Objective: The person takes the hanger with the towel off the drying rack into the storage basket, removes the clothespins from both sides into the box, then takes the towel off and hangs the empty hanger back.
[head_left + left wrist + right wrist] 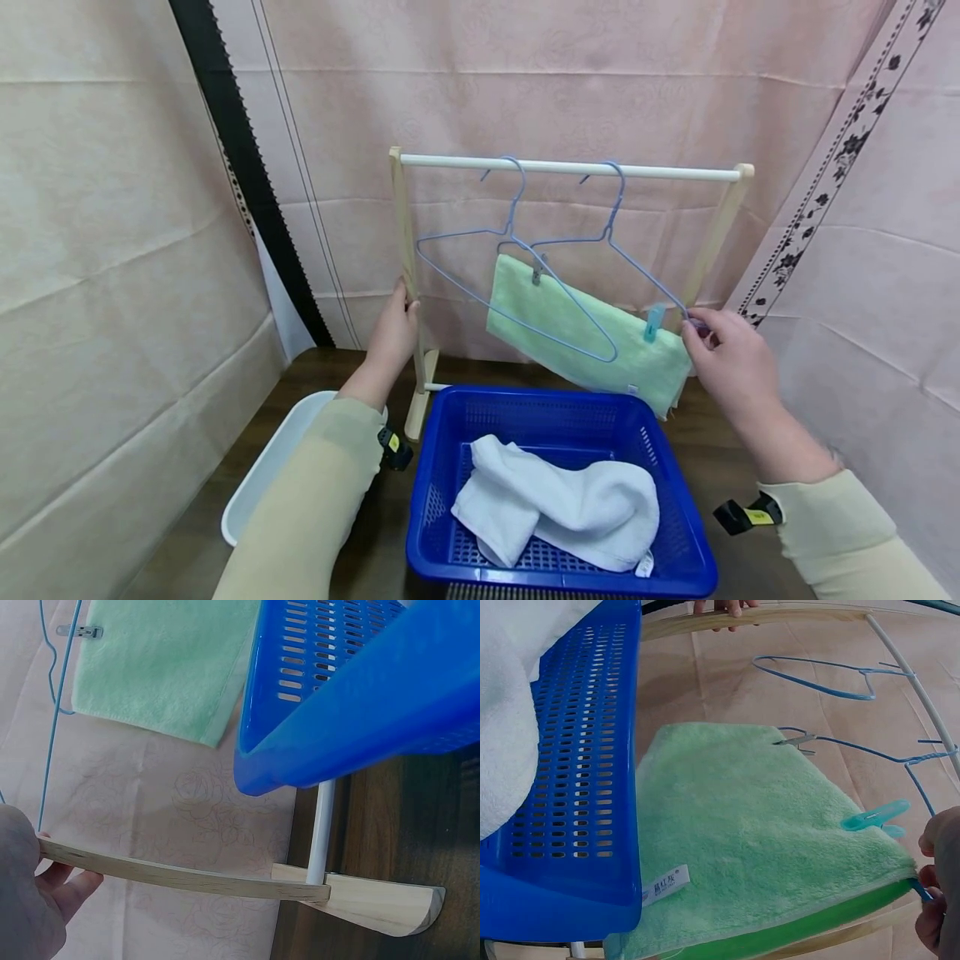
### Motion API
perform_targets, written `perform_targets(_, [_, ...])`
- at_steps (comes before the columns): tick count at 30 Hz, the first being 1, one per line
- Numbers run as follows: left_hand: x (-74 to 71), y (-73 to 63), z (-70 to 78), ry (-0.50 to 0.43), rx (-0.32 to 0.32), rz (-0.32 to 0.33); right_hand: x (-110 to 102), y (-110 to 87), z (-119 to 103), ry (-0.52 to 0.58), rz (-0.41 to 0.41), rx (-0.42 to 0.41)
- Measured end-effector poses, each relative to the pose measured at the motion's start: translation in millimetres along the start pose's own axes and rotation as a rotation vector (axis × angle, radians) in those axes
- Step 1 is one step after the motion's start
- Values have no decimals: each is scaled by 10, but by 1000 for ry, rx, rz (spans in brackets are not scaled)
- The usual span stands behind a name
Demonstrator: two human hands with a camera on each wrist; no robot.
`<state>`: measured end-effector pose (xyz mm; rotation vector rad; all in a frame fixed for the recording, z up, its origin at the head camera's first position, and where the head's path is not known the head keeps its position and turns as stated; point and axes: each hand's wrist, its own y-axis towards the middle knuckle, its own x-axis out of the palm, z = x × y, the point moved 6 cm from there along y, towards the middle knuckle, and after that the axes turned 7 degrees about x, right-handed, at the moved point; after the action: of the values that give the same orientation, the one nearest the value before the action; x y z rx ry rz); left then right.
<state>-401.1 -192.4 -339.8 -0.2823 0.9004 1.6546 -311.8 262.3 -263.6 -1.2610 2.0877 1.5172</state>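
My left hand grips the left wooden post of a small drying rack, fingers round it in the left wrist view. With my right hand I pinch the right end of a blue wire hanger hooked on the rack's white bar. Over this hanger hangs a folded green towel, tilted down to the right. A grey clip sits at its left and a teal clothespin near my right fingers. A second blue hanger, bare, hangs to the left, partly in front of the towel.
In front of the rack stands a blue basket holding a crumpled white towel. A white tray lies at the left, partly behind my left sleeve. Pale patterned cloth hangs behind and at both sides of the brown table.
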Motion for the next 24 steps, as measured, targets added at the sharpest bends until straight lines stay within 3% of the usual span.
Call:
perform_targets(13, [8,6,-14,5,-7,-5,-40,-11,-3,0,103,-14])
perform_targets(24, [12,22,-19,16,7,4,-88,-45,-23,-8,199,-96])
